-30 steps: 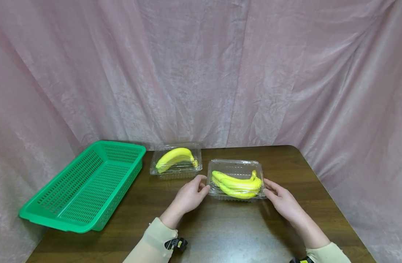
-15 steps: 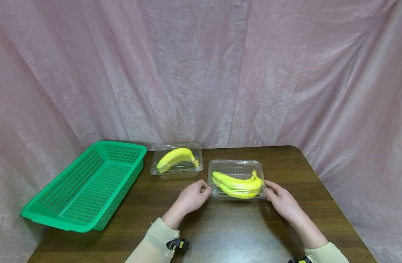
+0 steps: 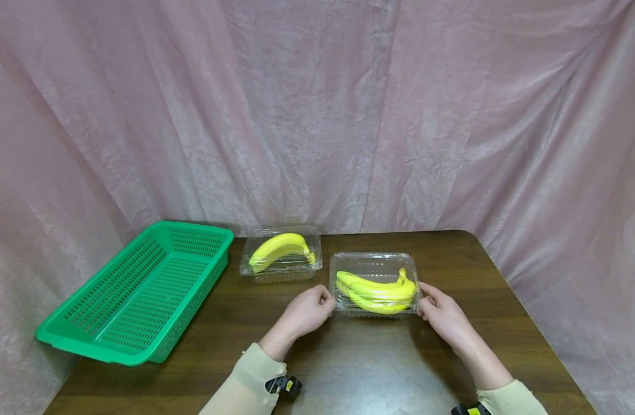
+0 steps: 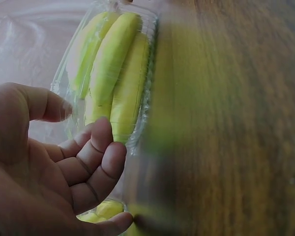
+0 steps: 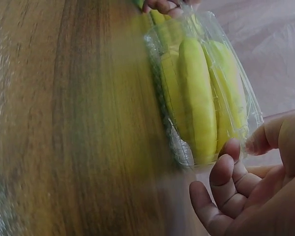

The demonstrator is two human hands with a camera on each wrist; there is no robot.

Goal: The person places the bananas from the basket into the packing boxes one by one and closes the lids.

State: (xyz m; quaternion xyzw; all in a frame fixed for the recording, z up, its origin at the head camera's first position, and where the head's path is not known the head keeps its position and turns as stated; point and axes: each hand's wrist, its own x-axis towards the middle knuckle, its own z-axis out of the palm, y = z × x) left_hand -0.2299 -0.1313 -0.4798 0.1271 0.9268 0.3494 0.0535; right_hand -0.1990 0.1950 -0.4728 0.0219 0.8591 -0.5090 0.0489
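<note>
A clear plastic clamshell container (image 3: pixel 371 262) stands on the table with a bunch of yellow bananas (image 3: pixel 376 293) inside, its lid down over them. At its near left corner my left hand (image 3: pixel 308 311) pinches the rim, fingers curled in. My right hand (image 3: pixel 444 318) pinches the near right corner between thumb and forefinger. In the left wrist view the thumb and curled fingers (image 4: pixel 86 162) are right at the container's end. The right wrist view shows the thumb (image 5: pixel 260 140) on the rim and the other fingers loosely bent below.
A second clear container (image 3: pixel 248 269) holding a yellow banana bunch (image 3: pixel 278 249) stands behind my left hand. On the left is a green slotted basket (image 3: pixel 192 297) with nothing in it. Pink curtains (image 3: pixel 317 115) hang around the brown wooden table (image 3: pixel 359 369).
The left fingers have drawn in from a wider spread and closed at the container's corner. The right fingers have tightened slightly at theirs. The container stays nearly in place.
</note>
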